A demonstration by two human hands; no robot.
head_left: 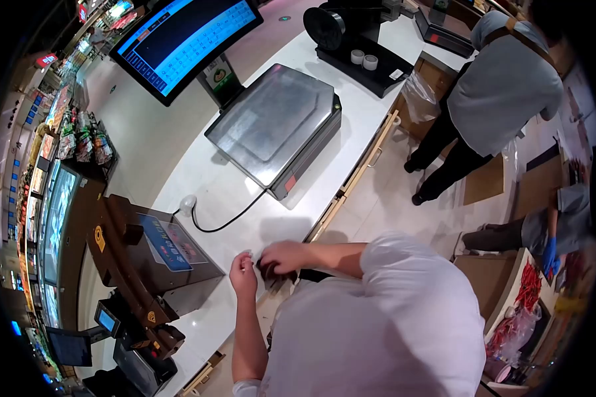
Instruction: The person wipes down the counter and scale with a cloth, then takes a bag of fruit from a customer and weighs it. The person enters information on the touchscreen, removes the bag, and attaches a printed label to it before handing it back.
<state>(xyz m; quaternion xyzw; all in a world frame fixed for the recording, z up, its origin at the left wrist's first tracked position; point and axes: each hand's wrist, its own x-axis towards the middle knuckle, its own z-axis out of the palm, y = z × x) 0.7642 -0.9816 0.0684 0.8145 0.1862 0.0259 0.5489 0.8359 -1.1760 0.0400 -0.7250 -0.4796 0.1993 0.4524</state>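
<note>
The right hand [286,257] hides most of a dark object [269,272] near the white bench's [208,241] edge; its fingers bend over it, grip unclear. Beside it, the left hand [244,274] curls its fingers, any contents indistinct. Beyond sits a scale [278,122] with a smooth metal plate.

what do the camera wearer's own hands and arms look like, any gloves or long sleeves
The left hand and right hand are both bare, with no gloves, and no watch or bracelet shows. The forearms are uncovered too. The loose, pale, whitish shirt has short sleeves that end around the elbows, with no visible markings.
</note>
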